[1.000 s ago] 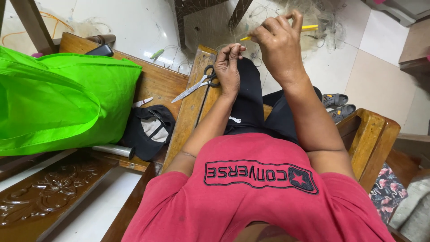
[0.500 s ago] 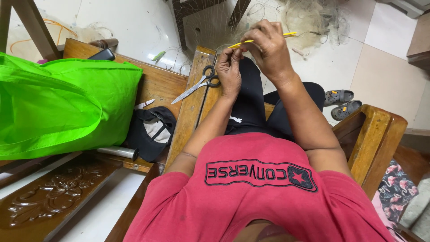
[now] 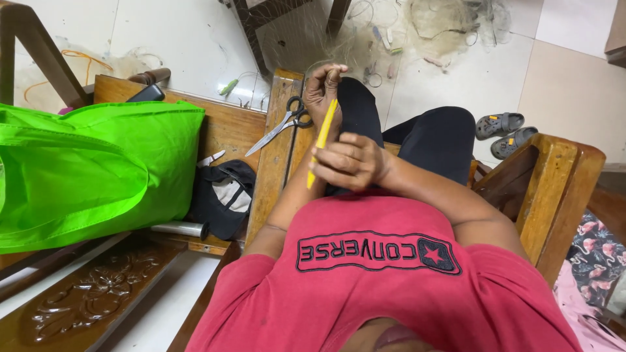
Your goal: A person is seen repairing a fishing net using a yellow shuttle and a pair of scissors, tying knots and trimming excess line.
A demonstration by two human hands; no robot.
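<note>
My right hand (image 3: 351, 161) is closed around a long yellow needle-like tool (image 3: 323, 137), held close to my chest above my lap. My left hand (image 3: 324, 91) is raised further out, with its fingers pinched on fine, pale netting thread (image 3: 339, 49) that runs toward a tangled heap of net (image 3: 450, 26) on the floor. The yellow tool's upper tip lies against my left wrist. I sit on a wooden seat in a red shirt and black trousers.
Scissors (image 3: 282, 125) lie on the wooden armrest (image 3: 274, 163) just left of my left hand. A bright green bag (image 3: 85, 169) and a black cap (image 3: 225, 199) rest on the bench beside it. A pair of grey sandals (image 3: 505, 133) sits on the tiled floor.
My right hand has pulled back from up high by the net to near my chest, bringing the yellow tool with it. My left hand stays out on the thread.
</note>
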